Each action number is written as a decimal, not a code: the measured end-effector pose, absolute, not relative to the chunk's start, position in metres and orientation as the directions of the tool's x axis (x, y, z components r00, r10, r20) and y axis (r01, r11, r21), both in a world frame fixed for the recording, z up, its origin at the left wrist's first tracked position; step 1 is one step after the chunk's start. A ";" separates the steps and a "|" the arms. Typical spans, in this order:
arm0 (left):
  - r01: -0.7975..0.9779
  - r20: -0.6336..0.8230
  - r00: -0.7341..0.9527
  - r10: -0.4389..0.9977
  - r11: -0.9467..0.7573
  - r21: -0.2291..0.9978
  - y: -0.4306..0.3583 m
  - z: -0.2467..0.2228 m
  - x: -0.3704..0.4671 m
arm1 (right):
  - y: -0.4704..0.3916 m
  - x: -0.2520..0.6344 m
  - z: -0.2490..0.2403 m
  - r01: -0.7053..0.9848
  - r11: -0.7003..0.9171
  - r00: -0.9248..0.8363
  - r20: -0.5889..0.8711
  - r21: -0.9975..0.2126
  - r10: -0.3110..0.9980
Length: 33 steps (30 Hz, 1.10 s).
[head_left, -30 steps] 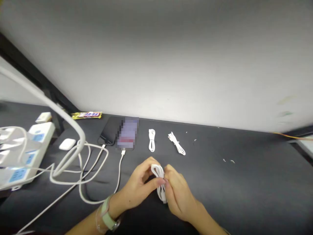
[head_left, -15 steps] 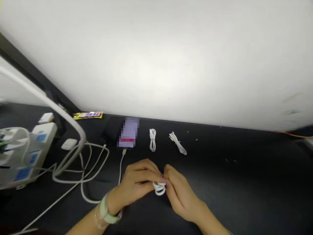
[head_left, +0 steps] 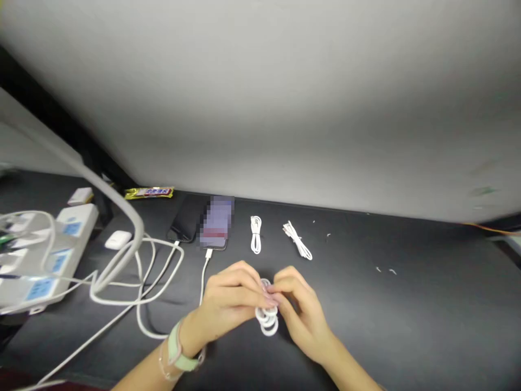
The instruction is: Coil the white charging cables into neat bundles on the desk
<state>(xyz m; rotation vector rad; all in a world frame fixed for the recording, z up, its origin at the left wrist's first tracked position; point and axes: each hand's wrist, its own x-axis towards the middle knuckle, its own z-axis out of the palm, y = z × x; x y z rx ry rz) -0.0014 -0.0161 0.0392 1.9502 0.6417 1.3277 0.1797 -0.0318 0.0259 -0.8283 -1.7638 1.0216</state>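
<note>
Between both hands, low in the middle of the view, is a coiled white cable [head_left: 268, 324], its loops hanging below the fingertips. My left hand [head_left: 234, 296], with a pale green band on its wrist, pinches the coil between thumb and fingers. The fingertips of my right hand [head_left: 303, 315] are closed on the middle of the same coil and touch the left fingers. What the fingertips cover cannot be seen. Farther back on the black table lie a bundled white cable [head_left: 255, 235] and a second white cable bundle [head_left: 297, 240], both folded and tied.
Two phones, one dark [head_left: 185, 220] and one with a blurred screen [head_left: 218, 220], lie plugged in at back left. Loose white cords [head_left: 140, 298] cross the left side near a power strip [head_left: 77, 239]. A snack bar [head_left: 150, 193] and white earbud case [head_left: 118, 239] lie nearby.
The coil's loops hang slightly lower and more spread, with part now showing above the fingers. My right fingers have shifted on it. The picture's brightness has changed.
</note>
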 end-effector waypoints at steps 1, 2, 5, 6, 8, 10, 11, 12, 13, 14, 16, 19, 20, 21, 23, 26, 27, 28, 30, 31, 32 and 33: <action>0.016 0.605 0.356 0.713 -0.651 0.759 -0.016 0.039 -0.001 | -0.033 0.179 0.026 0.109 0.453 -0.340 0.395 -0.885 0.853; 0.017 0.615 0.346 0.709 -0.660 0.751 -0.017 0.038 0.000 | -0.034 0.178 0.025 0.115 0.463 -0.319 0.409 -0.879 0.855; 0.072 0.662 0.278 0.696 -0.702 0.709 -0.019 0.033 0.001 | -0.037 0.176 0.024 0.144 0.475 -0.267 0.429 -0.868 0.863; 0.100 0.675 0.261 0.690 -0.715 0.692 -0.020 0.032 0.002 | -0.038 0.175 0.024 0.154 0.480 -0.254 0.435 -0.864 0.864; 0.151 0.670 0.261 0.695 -0.715 0.683 -0.022 0.028 0.002 | -0.038 0.174 0.023 0.163 0.468 -0.239 0.426 -0.868 0.873; 0.186 0.637 0.289 0.715 -0.694 0.695 -0.023 0.026 0.002 | -0.036 0.172 0.023 0.150 0.422 -0.232 0.383 -0.894 0.894; 0.195 0.625 0.297 0.722 -0.687 0.700 -0.023 0.025 0.001 | -0.035 0.172 0.022 0.133 0.387 -0.229 0.352 -0.912 0.908; 0.202 0.616 0.304 0.727 -0.681 0.704 -0.023 0.025 0.001 | -0.034 0.171 0.022 0.114 0.347 -0.226 0.316 -0.931 0.921; 0.206 0.610 0.312 0.729 -0.678 0.705 -0.022 0.025 0.001 | -0.034 0.171 0.021 0.097 0.302 -0.224 0.275 -0.948 0.935; 0.209 0.609 0.316 0.728 -0.679 0.704 -0.022 0.025 0.001 | -0.033 0.172 0.021 0.079 0.260 -0.217 0.238 -0.962 0.947; 0.223 0.606 0.311 0.732 -0.676 0.702 -0.021 0.026 0.001 | -0.031 0.173 0.021 0.045 0.198 -0.196 0.186 -0.979 0.963; 0.253 0.601 0.300 0.741 -0.669 0.699 -0.020 0.025 0.002 | -0.028 0.177 0.021 -0.002 0.146 -0.168 0.144 -0.989 0.975; 0.262 0.600 0.297 0.743 -0.668 0.697 -0.020 0.025 0.002 | -0.028 0.178 0.021 -0.020 0.133 -0.166 0.134 -0.991 0.977; 0.269 0.596 0.302 0.744 -0.667 0.695 -0.021 0.024 0.002 | -0.027 0.179 0.021 -0.035 0.115 -0.172 0.119 -0.993 0.978; 0.276 0.598 0.319 0.735 -0.676 0.684 -0.022 0.023 0.002 | -0.025 0.181 0.021 -0.057 0.085 -0.173 0.094 -0.995 0.980; 0.290 0.597 0.324 0.734 -0.677 0.676 -0.023 0.022 0.004 | -0.024 0.181 0.022 -0.042 0.071 -0.144 0.077 -0.997 0.987; 0.292 0.590 0.316 0.743 -0.668 0.684 -0.024 0.023 0.004 | -0.024 0.180 0.022 -0.027 0.072 -0.130 0.075 -0.997 0.989; 0.289 0.579 0.306 0.756 -0.653 0.700 -0.024 0.024 0.005 | -0.024 0.180 0.023 -0.015 0.076 -0.120 0.077 -0.997 0.990; 0.252 0.539 0.298 0.788 -0.609 0.752 -0.026 0.027 0.006 | -0.025 0.178 0.024 -0.006 0.091 -0.105 0.091 -0.996 0.990; 0.219 0.504 0.303 0.809 -0.574 0.789 -0.027 0.030 0.007 | -0.025 0.178 0.024 0.000 0.105 -0.096 0.105 -0.994 0.990; 0.181 0.461 0.306 0.833 -0.527 0.831 -0.028 0.032 0.008 | -0.026 0.177 0.023 0.011 0.129 -0.081 0.128 -0.992 0.989; 0.140 0.411 0.306 0.859 -0.468 0.873 -0.028 0.034 0.009 | -0.027 0.177 0.023 0.032 0.161 -0.067 0.158 -0.987 0.985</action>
